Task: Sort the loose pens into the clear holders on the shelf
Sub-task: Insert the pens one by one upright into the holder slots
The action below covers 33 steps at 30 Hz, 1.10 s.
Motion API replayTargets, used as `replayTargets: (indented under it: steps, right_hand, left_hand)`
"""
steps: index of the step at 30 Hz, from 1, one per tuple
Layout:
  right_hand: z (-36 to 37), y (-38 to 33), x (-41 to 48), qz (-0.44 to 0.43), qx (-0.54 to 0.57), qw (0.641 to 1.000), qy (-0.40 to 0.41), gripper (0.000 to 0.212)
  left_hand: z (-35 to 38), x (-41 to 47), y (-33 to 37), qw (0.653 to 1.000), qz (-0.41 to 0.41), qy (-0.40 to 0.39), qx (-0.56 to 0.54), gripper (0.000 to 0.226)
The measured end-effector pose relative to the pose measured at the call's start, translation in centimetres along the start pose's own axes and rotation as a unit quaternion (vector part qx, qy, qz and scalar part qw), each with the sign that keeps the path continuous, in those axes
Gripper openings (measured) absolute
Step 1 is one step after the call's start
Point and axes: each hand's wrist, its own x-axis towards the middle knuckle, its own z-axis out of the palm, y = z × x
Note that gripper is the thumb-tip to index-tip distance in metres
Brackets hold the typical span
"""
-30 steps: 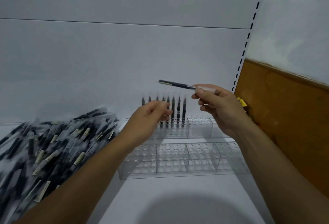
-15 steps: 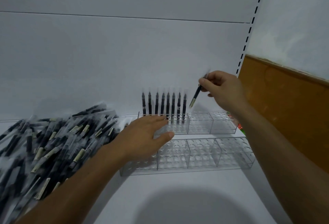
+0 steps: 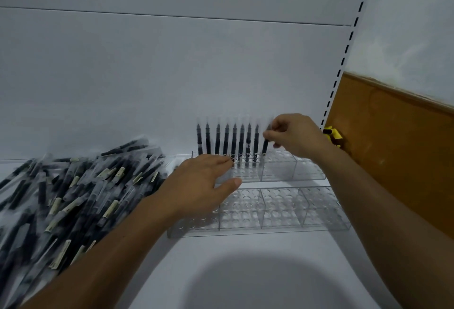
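My right hand (image 3: 296, 134) pinches a black pen (image 3: 265, 144) near its top, holding it upright with its lower end in the back clear holder (image 3: 280, 168), at the right end of a row of several standing pens (image 3: 227, 140). My left hand (image 3: 204, 183) lies flat with straight fingers on the left part of the holders. The front clear holder (image 3: 282, 208) holds no pens. A big heap of loose wrapped black pens (image 3: 73, 190) lies on the shelf at the left.
The white shelf (image 3: 245, 272) has a white back panel and a slotted upright (image 3: 344, 63) at the right. Beyond it are a brown wall panel (image 3: 398, 149) and a small yellow object (image 3: 333, 135).
My right hand has turned the pen from level to upright and lowered it into the back holder beside the row. My left hand moved down and now rests on the holders.
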Motion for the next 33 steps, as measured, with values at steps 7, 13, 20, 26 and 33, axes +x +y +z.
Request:
replayTargets:
  steps: [7,13,20,26,33]
  right_hand:
    - [0.1,-1.0,0.1,0.017,-0.084,0.996,-0.027,0.023]
    - [-1.1,-3.1,-1.6,0.003,-0.182,0.982,-0.046,0.032]
    - [5.8,-12.9,-3.0,-0.156,-0.086,0.968,-0.178,0.03]
    - [12.0,-18.0,-2.5,-0.233,-0.152,0.932,-0.233,0.044]
    - [15.0,-19.9,-2.6,-0.247,-0.146,0.926,-0.246,0.049]
  left_hand:
    - [-0.1,0.1,0.0,1.0,-0.009,0.0,-0.016,0.066]
    - [-2.1,-0.6,-0.9,0.977,-0.051,0.064,-0.196,0.041]
    - [-6.7,-6.9,-8.2,0.958,-0.223,0.18,-0.026,0.023]
    - [-8.4,-12.4,-12.4,0.937,-0.324,0.129,0.029,0.042]
    - [-8.5,-13.2,-13.6,0.944,-0.323,0.06,0.007,0.032]
